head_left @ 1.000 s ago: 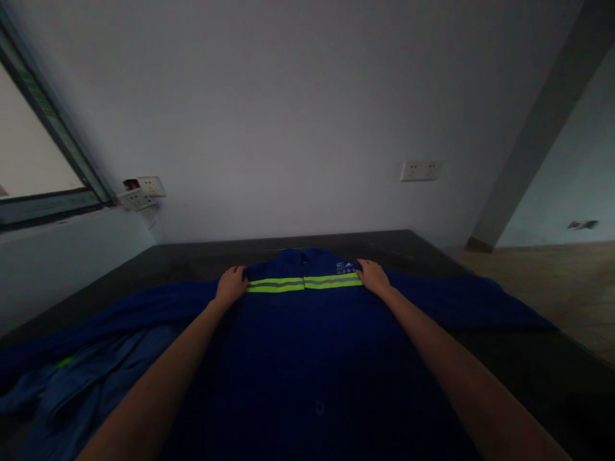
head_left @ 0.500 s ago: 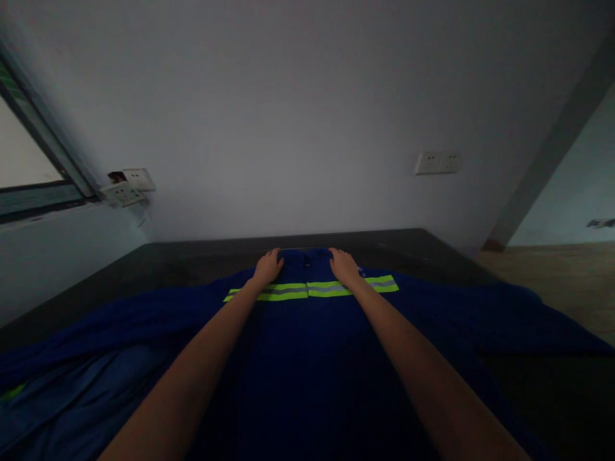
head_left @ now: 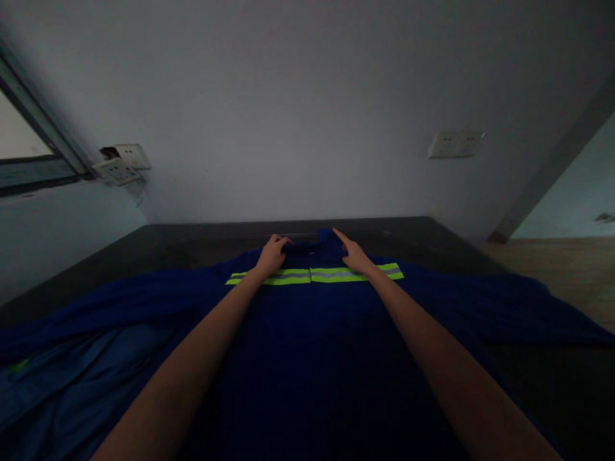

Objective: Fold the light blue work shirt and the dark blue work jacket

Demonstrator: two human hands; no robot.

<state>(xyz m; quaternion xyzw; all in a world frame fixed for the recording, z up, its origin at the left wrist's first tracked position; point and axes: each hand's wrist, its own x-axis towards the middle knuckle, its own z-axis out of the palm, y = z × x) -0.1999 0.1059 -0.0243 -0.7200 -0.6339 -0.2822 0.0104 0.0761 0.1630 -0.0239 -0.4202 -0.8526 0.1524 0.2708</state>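
Observation:
A dark blue work jacket (head_left: 312,358) with a yellow-green reflective stripe (head_left: 314,276) lies spread flat on a dark table (head_left: 202,240), collar at the far end. My left hand (head_left: 272,255) rests at the left of the collar (head_left: 310,244) with its fingers curled onto the cloth. My right hand (head_left: 354,256) lies at the right of the collar, fingers stretched out and the fingertips touching the collar's raised edge. Both forearms reach across the jacket's front.
A lighter blue garment (head_left: 72,378) is bunched at the near left. The table meets a white wall with a double socket (head_left: 455,144) on the right and hanging sockets (head_left: 118,164) by a window on the left. Wooden floor (head_left: 557,269) lies to the right.
Both hands have moved inward from the ends of the reflective stripe to the collar. The left fingers have curled onto it, and the collar's right edge now stands up a little.

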